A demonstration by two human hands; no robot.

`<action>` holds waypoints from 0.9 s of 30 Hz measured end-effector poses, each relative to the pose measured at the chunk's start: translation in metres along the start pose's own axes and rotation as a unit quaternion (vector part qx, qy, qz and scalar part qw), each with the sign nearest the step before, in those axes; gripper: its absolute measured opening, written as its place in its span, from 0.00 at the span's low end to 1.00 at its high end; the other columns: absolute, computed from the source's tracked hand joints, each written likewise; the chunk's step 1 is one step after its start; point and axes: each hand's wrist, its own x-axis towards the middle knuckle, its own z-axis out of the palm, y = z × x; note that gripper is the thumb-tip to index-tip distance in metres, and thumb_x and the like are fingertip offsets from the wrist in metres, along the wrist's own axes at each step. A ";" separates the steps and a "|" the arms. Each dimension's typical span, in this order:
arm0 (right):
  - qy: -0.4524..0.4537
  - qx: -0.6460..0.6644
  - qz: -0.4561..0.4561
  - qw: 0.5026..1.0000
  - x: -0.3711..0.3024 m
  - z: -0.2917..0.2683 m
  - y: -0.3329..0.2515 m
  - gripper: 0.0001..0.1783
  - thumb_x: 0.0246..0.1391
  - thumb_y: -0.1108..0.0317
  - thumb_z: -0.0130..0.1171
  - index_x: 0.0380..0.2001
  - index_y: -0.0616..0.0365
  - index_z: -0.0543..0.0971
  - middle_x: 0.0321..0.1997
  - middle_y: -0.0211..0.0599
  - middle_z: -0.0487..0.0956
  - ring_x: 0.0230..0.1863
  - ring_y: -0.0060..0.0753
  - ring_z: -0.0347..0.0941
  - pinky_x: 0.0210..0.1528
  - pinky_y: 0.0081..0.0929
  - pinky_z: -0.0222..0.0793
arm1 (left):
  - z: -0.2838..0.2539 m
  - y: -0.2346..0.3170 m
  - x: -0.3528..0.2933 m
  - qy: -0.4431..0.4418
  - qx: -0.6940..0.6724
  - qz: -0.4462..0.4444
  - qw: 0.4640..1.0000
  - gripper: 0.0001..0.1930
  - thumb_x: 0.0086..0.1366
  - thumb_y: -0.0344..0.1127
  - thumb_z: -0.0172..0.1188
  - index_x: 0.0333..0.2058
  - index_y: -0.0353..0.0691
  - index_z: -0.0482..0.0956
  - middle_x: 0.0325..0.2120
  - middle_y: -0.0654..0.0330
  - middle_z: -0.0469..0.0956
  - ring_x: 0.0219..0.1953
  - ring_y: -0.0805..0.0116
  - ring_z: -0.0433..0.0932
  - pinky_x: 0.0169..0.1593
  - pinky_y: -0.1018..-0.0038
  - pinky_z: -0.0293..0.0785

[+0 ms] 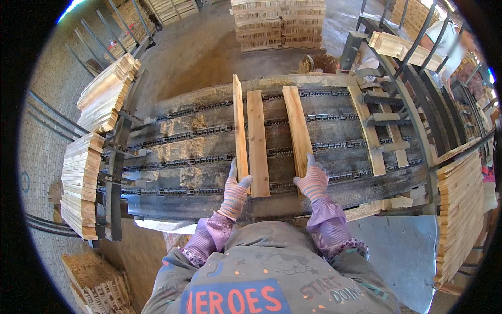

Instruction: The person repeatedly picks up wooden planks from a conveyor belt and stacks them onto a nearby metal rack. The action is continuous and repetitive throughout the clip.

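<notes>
fingers [233, 168] of the left hand [233, 194], in a striped glove, are bent in a narrow pinch: i see them along one side of the edge-on board [239, 123], with the thumb against the other, near the conveyor's close side. over on the right, the right hand [315, 183] straddles the near end of the pale board [296, 123], thumb on its left side and fingers on its right, parted about as wide as the wood. part of that grip is hidden from me, so i can't fully judge how tight it is. both boards lie crosswise over the chains of the conveyor [334, 128], around its middle. between them, a flat board [258, 141] rests on the conveyor, untouched, closer to the left one. toward the conveyor's right end i make out two more boards [367, 131] beside some metal brackets [386, 118]. off its left end sit two stacks of planks [82, 186]; off its right end stands a tall stack [460, 214]. beyond its far edge is piled timber [277, 26], and past its far right corner i see a person in a light top [449, 44].
</notes>
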 end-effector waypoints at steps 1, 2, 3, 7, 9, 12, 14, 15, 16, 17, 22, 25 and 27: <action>0.022 0.058 -0.012 0.998 -0.001 0.002 0.001 0.60 0.41 0.53 0.79 0.74 0.49 0.57 0.61 0.55 0.75 0.63 0.57 0.73 0.66 0.49 0.67 | 0.000 -0.011 0.003 0.002 0.047 0.014 0.999 0.44 0.64 0.32 0.64 0.76 0.45 0.53 0.58 0.53 0.74 0.55 0.62 0.77 0.60 0.70 0.74; 0.022 0.163 -0.050 0.985 0.006 0.011 0.009 0.58 0.41 0.54 0.78 0.73 0.51 0.59 0.60 0.54 0.76 0.63 0.55 0.73 0.66 0.48 0.67 | -0.002 -0.020 0.006 0.005 0.095 0.029 0.995 0.44 0.65 0.34 0.66 0.76 0.45 0.52 0.61 0.49 0.73 0.60 0.58 0.75 0.64 0.68 0.71; 0.023 0.266 -0.079 0.960 0.009 0.014 0.012 0.56 0.41 0.55 0.78 0.72 0.53 0.60 0.59 0.53 0.77 0.63 0.53 0.73 0.67 0.47 0.67 | -0.005 -0.016 0.007 0.016 0.303 0.006 0.953 0.49 0.63 0.47 0.71 0.76 0.51 0.50 0.65 0.44 0.67 0.63 0.46 0.71 0.66 0.61 0.69; -0.193 0.651 -0.052 0.732 0.008 0.003 0.027 0.46 0.45 0.56 0.72 0.66 0.61 0.69 0.53 0.51 0.81 0.54 0.46 0.80 0.57 0.45 0.78 | 0.007 -0.002 0.003 -0.023 0.588 -0.148 0.795 0.59 0.54 0.59 0.75 0.77 0.56 0.47 0.69 0.41 0.55 0.69 0.33 0.58 0.70 0.47 0.62; -0.319 0.750 -0.026 0.579 0.006 -0.001 0.032 0.40 0.53 0.57 0.65 0.65 0.68 0.68 0.53 0.53 0.82 0.51 0.47 0.83 0.52 0.43 0.84 | 0.014 -0.004 0.001 -0.007 0.632 -0.134 0.763 0.57 0.54 0.59 0.74 0.76 0.57 0.49 0.68 0.40 0.57 0.67 0.35 0.62 0.69 0.49 0.63; -0.334 0.753 0.016 0.567 -0.005 -0.002 0.026 0.38 0.55 0.58 0.66 0.63 0.70 0.70 0.53 0.52 0.82 0.50 0.47 0.83 0.51 0.44 0.84 | 0.012 -0.006 0.003 0.001 0.650 -0.128 0.749 0.58 0.52 0.56 0.77 0.76 0.63 0.48 0.68 0.38 0.56 0.68 0.34 0.62 0.69 0.49 0.64; -0.327 0.748 -0.013 0.577 -0.003 0.000 0.024 0.38 0.53 0.58 0.70 0.62 0.68 0.71 0.51 0.51 0.82 0.49 0.46 0.84 0.51 0.44 0.84 | 0.002 -0.013 0.010 0.005 0.653 -0.128 0.746 0.60 0.50 0.54 0.78 0.76 0.65 0.46 0.68 0.38 0.57 0.69 0.34 0.61 0.69 0.49 0.64; -0.327 0.749 -0.028 0.575 -0.001 0.001 0.026 0.38 0.53 0.59 0.70 0.62 0.68 0.71 0.51 0.51 0.83 0.50 0.45 0.83 0.51 0.44 0.84 | -0.004 -0.013 0.012 0.001 0.657 -0.127 0.743 0.61 0.50 0.52 0.79 0.76 0.66 0.44 0.68 0.37 0.57 0.68 0.33 0.62 0.68 0.50 0.65; -0.325 0.750 -0.042 0.575 -0.003 -0.007 0.023 0.38 0.52 0.59 0.71 0.62 0.68 0.71 0.50 0.51 0.83 0.50 0.45 0.83 0.52 0.44 0.84 | -0.015 -0.019 0.014 0.001 0.650 -0.115 0.751 0.61 0.50 0.50 0.79 0.76 0.63 0.44 0.69 0.35 0.56 0.69 0.34 0.61 0.68 0.50 0.66; -0.311 0.737 -0.061 0.597 -0.006 -0.016 0.023 0.39 0.51 0.60 0.71 0.62 0.69 0.71 0.50 0.48 0.83 0.51 0.40 0.82 0.53 0.39 0.82 | -0.029 -0.023 0.015 0.005 0.639 -0.112 0.761 0.63 0.48 0.47 0.80 0.76 0.61 0.43 0.68 0.35 0.59 0.68 0.34 0.63 0.68 0.51 0.66; -0.047 0.430 -0.104 0.895 0.045 -0.028 0.080 0.44 0.43 0.58 0.78 0.64 0.62 0.73 0.49 0.51 0.84 0.51 0.43 0.80 0.55 0.39 0.76 | -0.070 0.005 0.004 -0.044 0.140 -0.151 0.978 0.57 0.52 0.26 0.74 0.76 0.53 0.50 0.57 0.56 0.73 0.55 0.59 0.77 0.57 0.59 0.78; 0.078 0.074 0.045 0.993 0.047 -0.069 0.088 0.58 0.44 0.51 0.76 0.75 0.50 0.58 0.61 0.59 0.76 0.60 0.54 0.76 0.61 0.43 0.74 | -0.061 0.043 -0.007 -0.096 -0.109 -0.108 0.983 0.50 0.56 0.35 0.73 0.75 0.51 0.56 0.53 0.59 0.72 0.50 0.63 0.76 0.49 0.63 0.79; 0.087 -0.074 0.122 0.986 0.051 -0.075 0.098 0.60 0.46 0.51 0.75 0.77 0.41 0.50 0.61 0.59 0.75 0.60 0.58 0.76 0.61 0.45 0.75 | -0.047 0.060 -0.010 -0.117 -0.150 -0.106 0.976 0.51 0.55 0.37 0.74 0.75 0.52 0.56 0.54 0.60 0.72 0.51 0.62 0.75 0.50 0.63 0.79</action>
